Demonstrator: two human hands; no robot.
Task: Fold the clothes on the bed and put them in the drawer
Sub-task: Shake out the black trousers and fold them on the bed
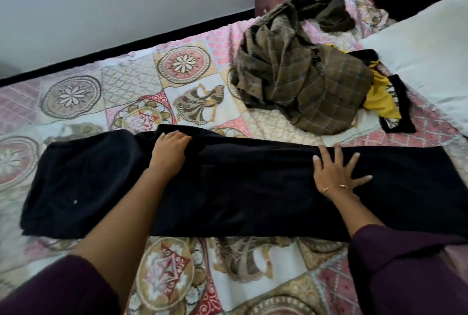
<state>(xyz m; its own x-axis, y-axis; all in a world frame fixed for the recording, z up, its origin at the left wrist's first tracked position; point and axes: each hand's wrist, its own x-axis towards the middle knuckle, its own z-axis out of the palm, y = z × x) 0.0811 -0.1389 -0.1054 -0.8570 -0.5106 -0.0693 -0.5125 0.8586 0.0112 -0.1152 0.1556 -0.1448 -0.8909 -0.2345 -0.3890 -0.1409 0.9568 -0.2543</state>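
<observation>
L fingers [177,136] are curled over the far edge of the black garment [253,193], gripping it; R fingers [354,160] are splayed flat, pressing the cloth, nothing grasped; garment is laid as a long band across the bed [121,79]; unfolded clothes pile [298,81] is heaped well apart, near a white pillow [425,56]. Step judged: smoothing before next fold; creases should be pressed outward & edges kept aligned. Drawer not seen; garment type & its R end can't be made out.
</observation>
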